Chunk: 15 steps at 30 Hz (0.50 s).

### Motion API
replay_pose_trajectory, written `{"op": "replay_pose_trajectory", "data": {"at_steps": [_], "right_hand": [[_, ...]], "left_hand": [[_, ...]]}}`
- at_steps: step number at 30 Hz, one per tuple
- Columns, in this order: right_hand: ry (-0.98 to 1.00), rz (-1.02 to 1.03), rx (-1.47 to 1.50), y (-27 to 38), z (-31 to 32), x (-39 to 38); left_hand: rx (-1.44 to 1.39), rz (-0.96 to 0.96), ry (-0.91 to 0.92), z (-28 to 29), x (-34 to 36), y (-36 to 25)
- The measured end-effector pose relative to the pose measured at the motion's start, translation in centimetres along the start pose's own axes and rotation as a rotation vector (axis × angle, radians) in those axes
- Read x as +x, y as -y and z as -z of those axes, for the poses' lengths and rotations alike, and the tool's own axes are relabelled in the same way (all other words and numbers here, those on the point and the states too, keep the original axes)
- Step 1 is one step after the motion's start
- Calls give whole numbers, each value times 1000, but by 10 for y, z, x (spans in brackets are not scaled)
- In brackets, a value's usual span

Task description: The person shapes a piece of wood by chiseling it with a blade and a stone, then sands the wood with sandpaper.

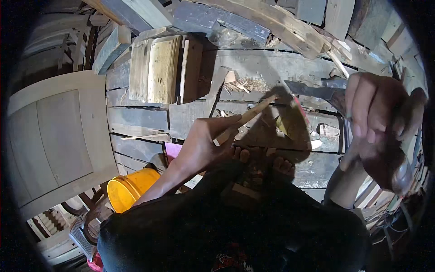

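My left hand (206, 141) is closed around a thin wooden stick (257, 110), which slants up and away to the right with a narrowed far end. At the right, my right hand (378, 102) grips a knife (312, 90) with a dark blade. Its blade points left, just beyond the stick's tip and apart from it in the picture. Most of the knife's handle is hidden inside my fingers. Pale wood shavings (251, 85) lie on the planks beyond the stick. My bare feet (283, 164) show below, between my dark-clothed knees.
Wooden blocks (156, 68) stand at the far left on the plank floor (186, 115). A yellow bucket (131, 188) sits beside my left forearm, near a panelled wooden door (63, 136). Long timber pieces (263, 22) lie across the far side. More wood strips (385, 204) pile up at the right.
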State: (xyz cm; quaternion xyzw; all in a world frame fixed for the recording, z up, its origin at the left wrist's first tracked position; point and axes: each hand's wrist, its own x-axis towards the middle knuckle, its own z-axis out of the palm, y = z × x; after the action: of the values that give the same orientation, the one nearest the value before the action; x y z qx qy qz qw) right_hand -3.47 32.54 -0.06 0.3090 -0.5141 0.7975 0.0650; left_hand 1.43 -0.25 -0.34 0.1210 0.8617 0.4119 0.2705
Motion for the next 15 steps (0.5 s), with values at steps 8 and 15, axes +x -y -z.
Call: {"op": "replay_pose_trajectory", "data": {"at_steps": [8,15], "right_hand": [[-320,-159,-33,-44,-49,-17],[-272,-35,-146,-27,-56,-7]], "left_hand": [[-57,35,80,1,-3,-5],[27,-95,67,4,5,-9]]}}
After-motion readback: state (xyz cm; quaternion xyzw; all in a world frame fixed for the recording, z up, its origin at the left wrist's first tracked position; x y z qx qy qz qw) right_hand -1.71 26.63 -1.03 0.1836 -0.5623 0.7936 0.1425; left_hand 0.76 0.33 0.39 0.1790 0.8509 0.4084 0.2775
